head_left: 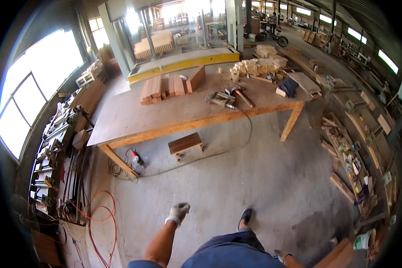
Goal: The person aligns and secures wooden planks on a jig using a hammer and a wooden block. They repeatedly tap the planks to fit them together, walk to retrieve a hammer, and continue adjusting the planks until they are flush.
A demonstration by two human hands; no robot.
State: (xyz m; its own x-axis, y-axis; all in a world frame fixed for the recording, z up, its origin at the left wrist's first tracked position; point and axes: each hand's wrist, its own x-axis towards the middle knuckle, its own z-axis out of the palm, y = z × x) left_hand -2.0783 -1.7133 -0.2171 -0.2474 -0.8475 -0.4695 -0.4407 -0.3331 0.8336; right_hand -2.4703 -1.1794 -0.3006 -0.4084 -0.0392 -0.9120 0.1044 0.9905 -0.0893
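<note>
My left hand (178,213), in a pale work glove with dark fingertips, hangs over the bare concrete floor with its fingers curled in. Nothing shows in it. My right hand (280,255), gloved too, is low at the picture's bottom edge beside my dark shorts, and its fingers are mostly hidden. Both hands are apart from the large wooden worktable (165,120) in front of me. On the table lie reddish-brown wood boards (163,87), a pile of pale wood blocks (259,66), a hammer (244,98) and a hose-fed tool (221,99).
A low wooden stool (185,144) and a coiled cable (116,167) are by the table. A grey hose crosses the floor. An orange hose (114,223) loops at left near a clamp rack (49,165). Wood scraps (344,156) and a white bucket (365,240) are at right. A yellow-edged machine (183,64) stands behind.
</note>
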